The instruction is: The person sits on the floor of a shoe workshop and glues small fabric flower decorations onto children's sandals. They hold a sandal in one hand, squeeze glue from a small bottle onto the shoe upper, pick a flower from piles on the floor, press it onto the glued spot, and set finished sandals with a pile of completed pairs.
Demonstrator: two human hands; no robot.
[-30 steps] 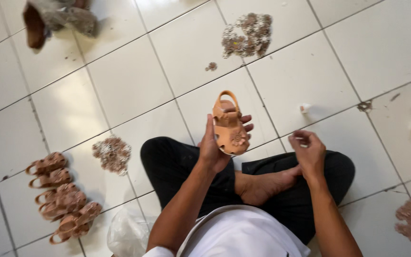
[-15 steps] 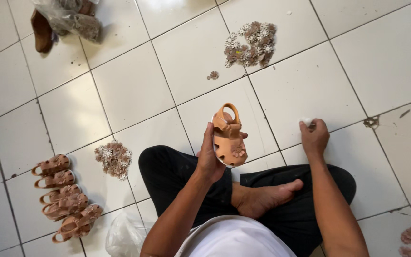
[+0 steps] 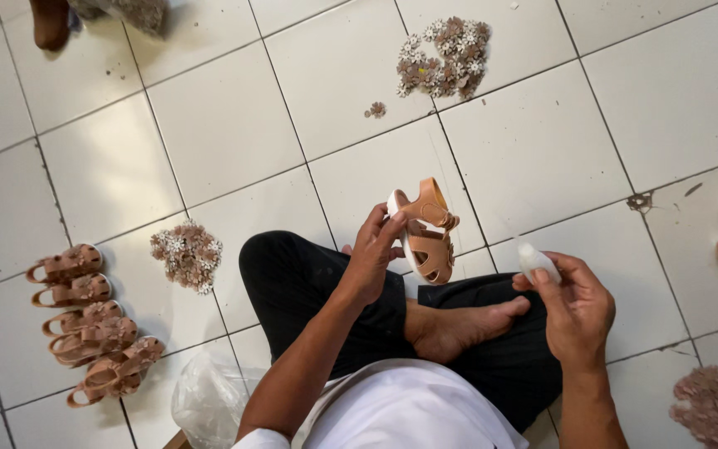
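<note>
- A small tan sandal (image 3: 425, 229) is held in the left hand (image 3: 371, 258), above the crossed legs and the tiled floor (image 3: 226, 125).
- Its long axis runs nearly up and down the picture, slightly tilted; the heel strap is at the top, the toe end at the bottom, and the pale sole edge faces the fingers.
- A small white object (image 3: 535, 259) is pinched in the right hand (image 3: 575, 312), just right of the sandal, not touching it.
- A row of finished sandals (image 3: 85, 320) lies at the left, beside a heap of flower trims (image 3: 186, 254); another heap (image 3: 446, 56) lies farther off.
</note>
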